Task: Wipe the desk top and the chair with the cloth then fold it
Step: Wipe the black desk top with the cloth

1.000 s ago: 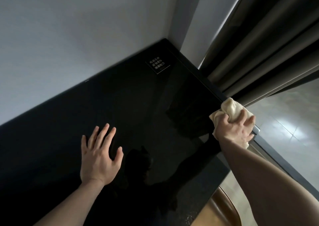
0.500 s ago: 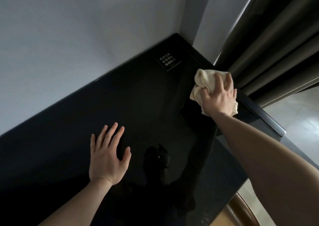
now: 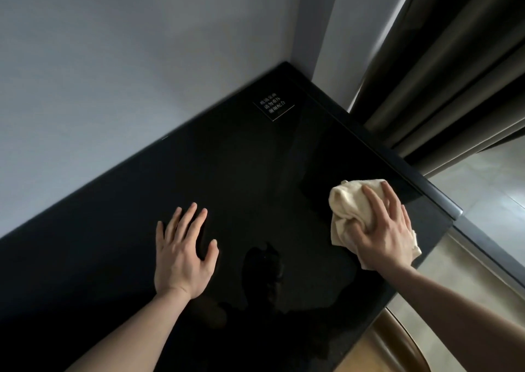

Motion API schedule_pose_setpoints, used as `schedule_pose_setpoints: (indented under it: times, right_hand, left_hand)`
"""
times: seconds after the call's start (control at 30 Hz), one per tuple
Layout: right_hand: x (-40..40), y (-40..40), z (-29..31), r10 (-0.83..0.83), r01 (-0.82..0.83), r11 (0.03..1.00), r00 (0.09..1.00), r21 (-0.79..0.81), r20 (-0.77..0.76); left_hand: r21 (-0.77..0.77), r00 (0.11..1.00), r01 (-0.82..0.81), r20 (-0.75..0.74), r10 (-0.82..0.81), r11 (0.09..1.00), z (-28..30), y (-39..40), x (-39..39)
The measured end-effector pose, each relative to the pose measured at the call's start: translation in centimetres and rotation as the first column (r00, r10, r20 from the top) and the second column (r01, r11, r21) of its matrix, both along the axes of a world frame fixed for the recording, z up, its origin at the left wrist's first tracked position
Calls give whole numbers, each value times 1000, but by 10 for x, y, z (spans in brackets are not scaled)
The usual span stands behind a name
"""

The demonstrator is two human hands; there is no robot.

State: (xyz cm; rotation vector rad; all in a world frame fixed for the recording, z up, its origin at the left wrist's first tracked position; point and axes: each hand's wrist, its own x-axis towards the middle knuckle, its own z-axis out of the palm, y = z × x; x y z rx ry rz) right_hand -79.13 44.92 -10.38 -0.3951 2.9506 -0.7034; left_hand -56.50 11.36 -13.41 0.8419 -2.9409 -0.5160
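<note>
Desk-wiping step in hand: right hand (image 3: 383, 229) gripped the bunched cloth (image 3: 348, 204), pressing it on the black surface (image 3: 255, 187) near its right edge, left hand (image 3: 183, 253) flat, fingers spread; next stroke likely needs untouched area leftward.

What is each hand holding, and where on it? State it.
Right hand grips the bunched cloth from above, at its middle. Left hand holds nothing, flat on the desk.

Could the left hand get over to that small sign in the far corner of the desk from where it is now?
Probably yes. The left hand lies flat on the desk top, and only bare dark surface shows between it and the sign. The right hand with the cloth is off to the side. It would need a forward stretch.
</note>
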Motion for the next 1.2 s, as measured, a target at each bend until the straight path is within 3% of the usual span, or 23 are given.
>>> schedule_pose_setpoints:
  times: [0.17,0.33,0.53,0.67,1.0,1.2]
  right_hand:
    - [-42,-7,-2,47,-47,999,997,1,-53]
    - [-85,-38,-3,-151,150,988,985,-24,-80]
    - [-83,-50,-7,-218,217,976,973,-19,-73]
    - [-59,-62,-9,-245,245,969,967,-11,-75]
    - [59,-100,-12,-126,129,991,990,41,-68]
    - [153,-120,-11,-67,69,997,996,46,-52]
  left_hand:
    - [-8,1000,-4,0,4,1000,-1,0,0]
    - [-8,1000,-11,5,11,1000,-2,0,-1]
    - [-6,1000,-9,-7,9,1000,-2,-1,0]
    - [4,1000,-9,-8,9,1000,0,1,-2]
    - [31,1000,20,-17,-20,999,4,-2,2]
    - [313,989,76,-146,-31,947,15,-10,13]
